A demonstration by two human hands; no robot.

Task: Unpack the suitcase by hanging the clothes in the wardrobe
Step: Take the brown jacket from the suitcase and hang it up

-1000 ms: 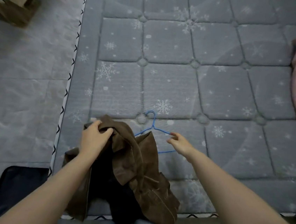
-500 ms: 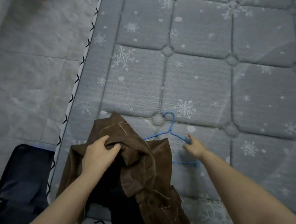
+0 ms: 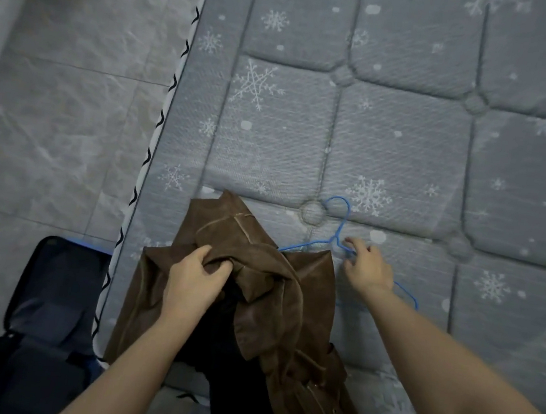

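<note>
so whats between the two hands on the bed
In the head view, a fold of the brown jacket and a stretch of the blue hanger lie between the left hand and right hand.

A grey quilted mattress (image 3: 402,146) with a white snowflake print and tufted buttons fills the right and centre of the view. Its left edge carries white piping (image 3: 158,134) marked with black chevrons. Left of it lies a floor (image 3: 56,110) of grey marble-patterned tiles. Lighting is dim and even.
</note>
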